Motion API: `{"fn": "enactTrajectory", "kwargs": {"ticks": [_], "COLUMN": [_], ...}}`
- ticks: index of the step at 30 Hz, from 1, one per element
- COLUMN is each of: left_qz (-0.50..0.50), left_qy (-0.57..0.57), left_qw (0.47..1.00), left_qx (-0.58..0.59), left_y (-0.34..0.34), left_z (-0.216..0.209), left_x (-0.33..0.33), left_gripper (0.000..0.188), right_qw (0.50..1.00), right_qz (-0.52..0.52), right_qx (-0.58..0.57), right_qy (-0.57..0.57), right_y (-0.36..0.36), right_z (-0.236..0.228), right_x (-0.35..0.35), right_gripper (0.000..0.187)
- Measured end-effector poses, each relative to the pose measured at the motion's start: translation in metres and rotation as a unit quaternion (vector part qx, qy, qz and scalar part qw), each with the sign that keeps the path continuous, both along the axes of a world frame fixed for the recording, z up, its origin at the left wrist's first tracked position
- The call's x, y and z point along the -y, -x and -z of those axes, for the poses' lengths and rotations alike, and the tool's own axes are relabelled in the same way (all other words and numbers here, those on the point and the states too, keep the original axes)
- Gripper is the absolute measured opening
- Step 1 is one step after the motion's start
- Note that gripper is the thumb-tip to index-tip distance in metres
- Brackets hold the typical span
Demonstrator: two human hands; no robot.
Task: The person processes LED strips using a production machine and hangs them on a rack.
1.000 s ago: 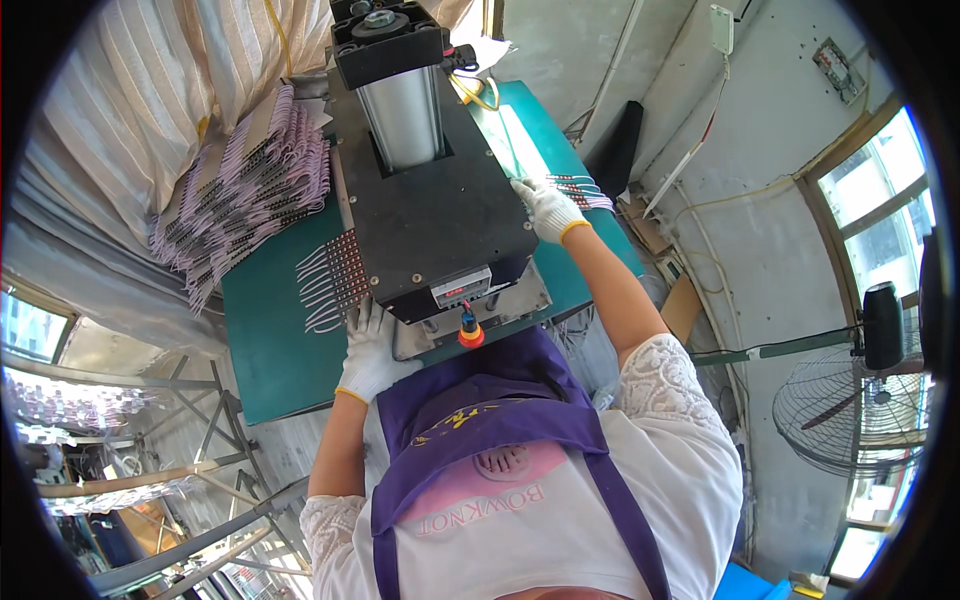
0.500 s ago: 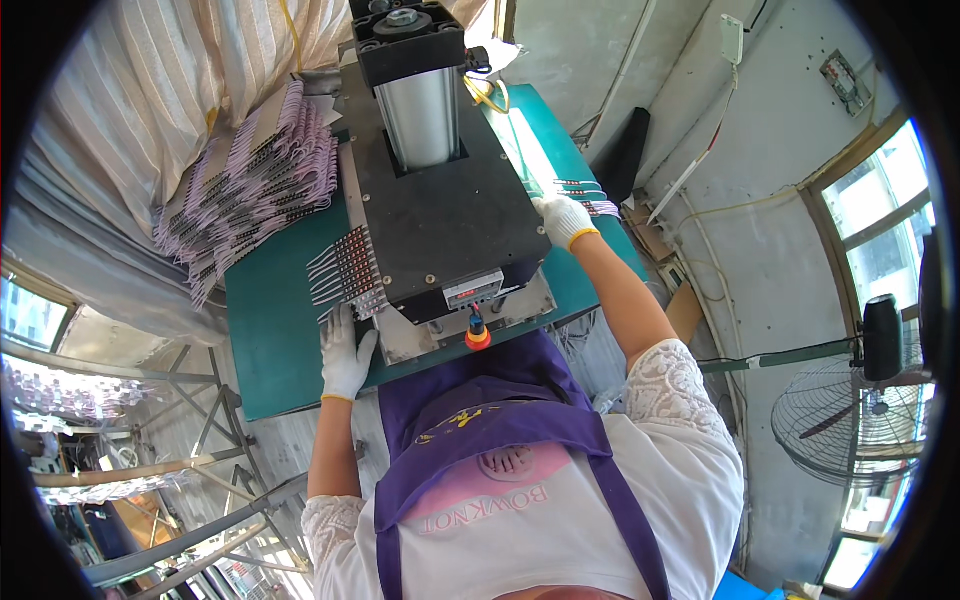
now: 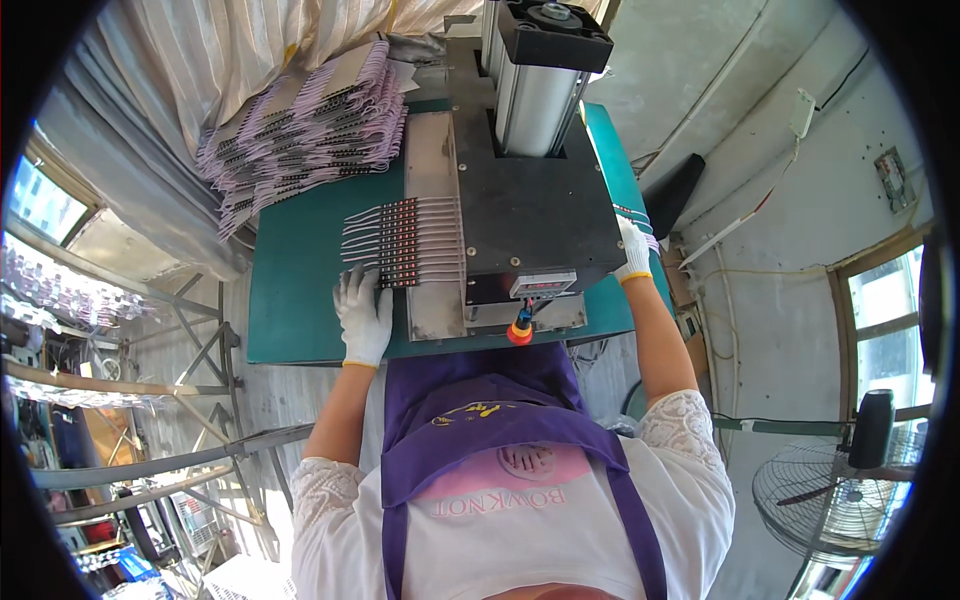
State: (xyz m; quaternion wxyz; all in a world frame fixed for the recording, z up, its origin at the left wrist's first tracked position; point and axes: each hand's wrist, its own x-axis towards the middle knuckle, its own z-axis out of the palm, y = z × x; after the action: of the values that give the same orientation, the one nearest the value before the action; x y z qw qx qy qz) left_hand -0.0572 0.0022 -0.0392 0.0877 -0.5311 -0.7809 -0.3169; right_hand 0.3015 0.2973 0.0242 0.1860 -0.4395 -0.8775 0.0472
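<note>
A row of dark, dotted strips with pale purple cords [image 3: 398, 240] lies side by side at the left of a black press machine [image 3: 540, 215]. The cords run right, over a metal plate [image 3: 432, 160], to the machine's edge. My left hand [image 3: 362, 315], in a white glove, lies with fingers spread at the near end of this row, its fingertips by the nearest strips. My right hand [image 3: 632, 250], also gloved, is at the machine's right side, close to more dark strips and purple cords [image 3: 634, 222]. The machine hides part of that hand, and its fingers cannot be made out.
A large heap of similar purple-corded strips [image 3: 310, 125] is stacked at the back left of the green table [image 3: 290, 290], beside a curtain. A red-and-yellow button [image 3: 519, 331] hangs at the machine's front. A wire-caged fan [image 3: 840, 490] stands at the right.
The view has shifted, so the machine appears farther right. More cord shows between the left strips and the machine. My right hand is now partly hidden by the machine.
</note>
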Motion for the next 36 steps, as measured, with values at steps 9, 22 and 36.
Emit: {"fn": "enactTrajectory", "kwargs": {"ticks": [9, 22, 36], "left_qz": [0.043, 0.205, 0.250], "left_qy": [0.062, 0.294, 0.349], "left_qw": [0.997, 0.931, 0.900], "left_qx": [0.027, -0.065, -0.081], "left_y": [-0.020, -0.044, -0.052], "left_z": [-0.018, -0.062, -0.070], "left_x": [-0.016, -0.034, -0.029], "left_gripper": [0.040, 0.096, 0.095], "right_qw": [0.984, 0.963, 0.992], "right_qz": [0.113, -0.022, -0.111], "right_qx": [-0.044, -0.189, -0.010], "right_qy": [-0.128, 0.191, 0.060], "right_y": [-0.036, -0.047, -0.018], "right_z": [-0.006, 0.015, -0.003], "right_x": [-0.031, 0.073, 0.143], "right_gripper": [0.018, 0.051, 0.061]}}
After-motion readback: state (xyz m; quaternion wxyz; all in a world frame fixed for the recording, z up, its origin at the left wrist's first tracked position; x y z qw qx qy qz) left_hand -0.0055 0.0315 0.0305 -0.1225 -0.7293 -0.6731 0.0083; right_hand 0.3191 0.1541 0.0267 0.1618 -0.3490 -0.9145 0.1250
